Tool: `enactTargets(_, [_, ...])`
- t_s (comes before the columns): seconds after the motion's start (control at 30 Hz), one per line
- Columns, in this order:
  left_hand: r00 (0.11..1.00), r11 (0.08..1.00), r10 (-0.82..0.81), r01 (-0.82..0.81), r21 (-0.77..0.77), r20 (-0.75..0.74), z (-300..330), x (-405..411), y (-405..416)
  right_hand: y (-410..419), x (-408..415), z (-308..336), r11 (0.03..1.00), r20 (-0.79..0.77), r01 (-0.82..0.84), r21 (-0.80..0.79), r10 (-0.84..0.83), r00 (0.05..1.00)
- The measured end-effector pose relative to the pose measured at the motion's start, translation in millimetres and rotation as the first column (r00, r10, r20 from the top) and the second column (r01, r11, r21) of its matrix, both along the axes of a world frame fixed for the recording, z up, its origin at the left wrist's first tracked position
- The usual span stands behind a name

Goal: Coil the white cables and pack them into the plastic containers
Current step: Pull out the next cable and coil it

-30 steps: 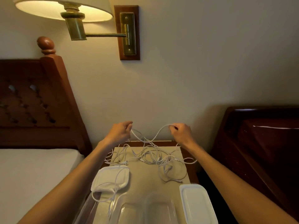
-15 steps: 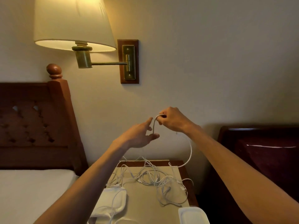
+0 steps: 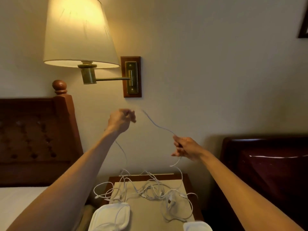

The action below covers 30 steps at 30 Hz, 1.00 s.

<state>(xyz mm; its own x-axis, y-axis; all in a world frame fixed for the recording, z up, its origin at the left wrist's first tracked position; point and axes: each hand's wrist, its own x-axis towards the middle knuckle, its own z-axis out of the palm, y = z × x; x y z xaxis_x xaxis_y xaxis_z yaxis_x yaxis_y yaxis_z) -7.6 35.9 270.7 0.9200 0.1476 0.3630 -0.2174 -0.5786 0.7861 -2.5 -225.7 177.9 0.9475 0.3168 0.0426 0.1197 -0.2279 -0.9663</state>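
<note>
Left hand raised near the wall, fingers curled, seemingly pinching one end of a white cable, though blurred there. Right hand lower and to the right, fingers closed round the same cable, a short tail dangling below. Between the two, one strand strung in a sagging line; from under the left hand, another length dropping to the tangle on the desk. Likely snags: lifted strand knotted into the heap, so a hard pull could drag the whole tangle up or off the desk edge, where loops already overhang on the left. Could also tug the strand lying across the left lid and shift it. Second lid at the near right corner, apart from the cables. Containers themselves not in view
</note>
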Motion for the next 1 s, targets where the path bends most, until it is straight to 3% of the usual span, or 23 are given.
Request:
enactTargets(0.03, [0.986, 0.971, 0.002, 0.038, 0.237, -0.168, -5, 0, 6, 1, -1, 8, 0.996, -0.01, 0.041, 0.084, -0.041, 0.999])
enactTargets(0.07, [0.94, 0.872, 0.05, 0.123, 0.474, -0.337, -10, -2, 9, 4, -1, 19, 0.988, 0.0, 0.084, 0.129, -0.085, 0.996])
enactTargets(0.13, [0.851, 0.64, 0.195, 0.266, 0.721, -0.487, -20, -5, 10, 11, 0, 42, 0.981, 0.054, 0.144, 0.126, -0.152, 0.987])
enactTargets(0.2, [0.857, 0.558, 0.307, 0.191, 0.808, -0.415, -22, -12, 7, 20, 1, 62, 0.977, 0.136, 0.211, 0.027, -0.213, 0.968])
enactTargets(0.27, [0.881, 0.553, 0.427, -0.076, 0.83, -0.204, -7, -26, -3, 28, 2, 73, 0.957, 0.248, 0.276, -0.092, -0.247, 0.937])
enactTargets(0.33, [0.915, 0.559, 0.393, -0.32, 0.765, 0.095, 7, -34, -13, 34, 1, 80, 0.927, 0.383, 0.322, -0.19, -0.233, 0.894])
enactTargets(0.37, [0.939, 0.657, 0.267, -0.341, 0.673, 0.216, 11, -35, -19, 37, 0, 82, 0.915, 0.436, 0.332, -0.228, -0.209, 0.875])
enactTargets(0.4, [0.958, 0.778, 0.103, -0.244, 0.579, 0.266, 13, -36, -27, 40, -2, 84, 0.911, 0.469, 0.328, -0.252, -0.181, 0.864])
enactTargets(0.43, [0.967, 0.842, -0.062, -0.083, 0.533, 0.249, 13, -37, -36, 43, -4, 86, 0.911, 0.487, 0.313, -0.267, -0.153, 0.86])
enactTargets(0.5, [0.966, 0.822, -0.236, 0.139, 0.552, 0.107, 1, -29, -48, 49, -11, 89, 0.92, 0.502, 0.274, -0.278, -0.104, 0.859])
enactTargets(0.57, [0.955, 0.835, -0.285, 0.204, 0.512, 0.084, -14, -14, -48, 50, -15, 91, 0.933, 0.506, 0.251, -0.258, -0.091, 0.858])
enactTargets(0.63, [0.932, 0.895, -0.338, 0.276, 0.351, 0.13, -22, -6, -45, 47, -15, 88, 0.947, 0.488, 0.228, -0.226, -0.092, 0.868])
enactTargets(0.77, [0.878, 0.956, -0.219, 0.106, 0.274, 0.425, -6, -4, -31, 37, -16, 65, 0.994, 0.336, 0.09, -0.064, -0.063, 0.94])
enactTargets(0.87, [0.824, 0.995, 0.021, -0.074, 0.072, 0.566, 28, -7, -12, 25, -14, 31, 0.999, 0.253, 0.023, 0.048, -0.034, 0.967])
enactTargets(0.93, [0.769, 0.986, 0.135, -0.164, -0.011, 0.625, 37, -5, 0, 17, -11, 12, 0.997, 0.194, -0.004, 0.076, -0.011, 0.981])
enactTargets(1.0, [0.848, 0.985, 0.111, -0.165, 0.059, 0.518, 33, -3, 6, 13, -9, 7, 0.991, 0.17, 0.046, 0.124, -0.067, 0.983])
